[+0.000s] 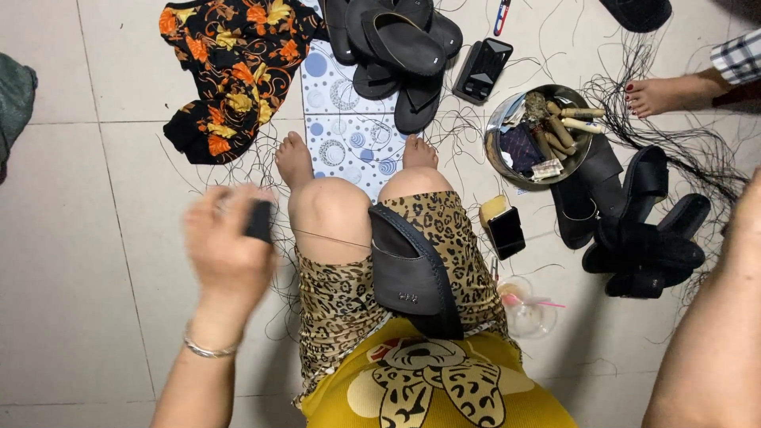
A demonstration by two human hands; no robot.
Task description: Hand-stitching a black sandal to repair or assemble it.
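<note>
A black sandal lies on my lap between my knees, sole side up. My left hand is raised to the left of my knee and blurred; it is closed around a small black tool. A thin thread runs taut from that hand across my knee to the sandal. My right hand sits at the frame's right edge, mostly cut off, with only the forearm plain to see; what it holds is hidden.
A heap of black sandals lies ahead on a patterned tile, and more sandals are at the right. A metal bowl holds tools and spools. Loose black thread, a phone, a floral cloth and another person's foot lie around.
</note>
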